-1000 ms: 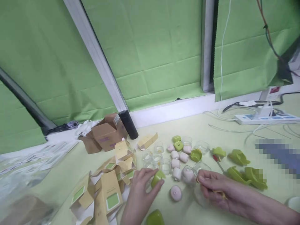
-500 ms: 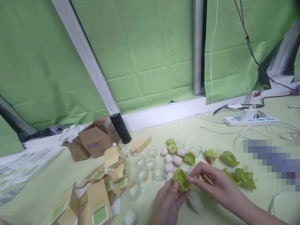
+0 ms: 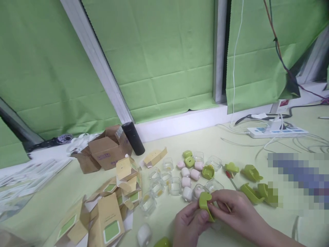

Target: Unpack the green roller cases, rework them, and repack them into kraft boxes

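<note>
**At the near edge of the tabletop, both hands on one green shell**

At the near edge of the tabletop point(image 3: 231, 144), right of its middle, the left hand point(image 3: 189, 224) and right hand point(image 3: 238, 214) meet on a green shell piece point(image 3: 205, 204). Left hand grasps it from below, thumb pressed on its lower rim; right hand pinches its right side with the fingertips, and a thin stick point(image 3: 227, 207) pokes out between those fingers. Shell is lifted off the surface, open side tilted up and left

Just behind the hands: pink-white cylinders point(image 3: 190, 175), clear plastic cups point(image 3: 164, 178), a few more green parts point(image 3: 208, 171). Toward the right edge, more green shells point(image 3: 252, 173) lie apart from each other, next to a red-handled tool point(image 3: 228, 174). Left of the hands, a heap of tan cartons point(image 3: 113, 209) with green squares; one white cylinder point(image 3: 144, 235) at the near edge beside them. Toward the far left corner: open brown box point(image 3: 108, 151), black tube point(image 3: 133, 138) leaning by it. Far right edge: white power strip point(image 3: 277, 131) with cables. Green paper point(image 3: 159, 58) covers the wall behind
</note>
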The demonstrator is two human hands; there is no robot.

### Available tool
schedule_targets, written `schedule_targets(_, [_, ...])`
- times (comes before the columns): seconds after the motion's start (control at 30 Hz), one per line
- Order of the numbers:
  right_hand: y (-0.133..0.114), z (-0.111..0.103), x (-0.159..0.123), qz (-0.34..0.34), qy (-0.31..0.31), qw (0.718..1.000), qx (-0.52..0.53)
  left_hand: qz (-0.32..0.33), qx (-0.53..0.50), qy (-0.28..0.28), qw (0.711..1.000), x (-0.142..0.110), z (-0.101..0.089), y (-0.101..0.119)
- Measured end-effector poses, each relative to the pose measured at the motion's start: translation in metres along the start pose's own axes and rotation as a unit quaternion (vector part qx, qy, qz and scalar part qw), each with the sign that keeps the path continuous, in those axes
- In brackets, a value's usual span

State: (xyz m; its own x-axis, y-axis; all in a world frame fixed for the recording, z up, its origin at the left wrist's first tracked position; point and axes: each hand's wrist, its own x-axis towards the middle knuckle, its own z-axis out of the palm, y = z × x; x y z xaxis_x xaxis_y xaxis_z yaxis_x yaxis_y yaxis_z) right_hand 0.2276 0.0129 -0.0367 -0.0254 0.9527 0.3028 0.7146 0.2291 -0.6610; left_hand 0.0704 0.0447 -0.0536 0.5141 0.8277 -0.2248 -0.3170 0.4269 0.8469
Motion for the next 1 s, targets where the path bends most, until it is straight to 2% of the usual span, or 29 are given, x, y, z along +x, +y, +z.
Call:
schedule_targets(0.1, [0.001, -0.001, 0.0, 0.035, -0.019, 0.999, 0.037, 0.043, 0.054, -0.017, 0.997, 0.007, -0.007, -0.01])
schedule_targets(0.17, [0.002, -0.002, 0.0, 0.064, -0.026, 0.995, 0.075, 0.041, 0.032, -0.019, 0.998, 0.01, -0.009, -0.013])
schedule_targets(0.27, [0.004, -0.004, 0.0, 0.086, -0.034, 0.988, 0.124, 0.008, -0.023, -0.01, 1.0, 0.007, -0.006, -0.008])
schedule_targets(0.4, [0.004, -0.005, 0.002, 0.119, -0.071, 0.974, 0.179, 0.009, 0.018, -0.001, 1.0, -0.002, -0.002, 0.004])
schedule_targets(0.5, [0.002, -0.006, 0.003, 0.119, -0.104, 0.967, 0.2, 0.016, 0.053, -0.025, 0.998, -0.003, -0.001, 0.006])
schedule_targets(0.6, [0.001, -0.012, 0.001, 0.086, -0.135, 0.967, 0.199, -0.006, 0.079, -0.052, 0.995, -0.001, -0.003, 0.003])
schedule_targets(0.67, [0.002, -0.017, 0.0, 0.046, -0.116, 0.979, 0.162, -0.015, 0.086, -0.054, 0.995, 0.0, -0.004, 0.002])
schedule_targets(0.73, [0.002, -0.02, -0.002, -0.033, -0.084, 0.993, 0.079, -0.011, 0.095, -0.051, 0.994, 0.001, -0.006, 0.002])
schedule_targets(0.8, [0.001, -0.022, -0.003, -0.134, -0.066, 0.988, -0.025, 0.002, 0.113, -0.059, 0.992, 0.001, -0.008, 0.004])
schedule_targets(0.9, [-0.002, -0.021, -0.004, -0.228, -0.04, 0.964, -0.129, 0.069, 0.173, -0.058, 0.981, -0.001, -0.012, 0.008])
schedule_targets(1.0, [-0.007, -0.021, -0.006, -0.259, 0.005, 0.956, -0.141, 0.144, 0.308, -0.018, 0.94, -0.006, -0.013, 0.017])
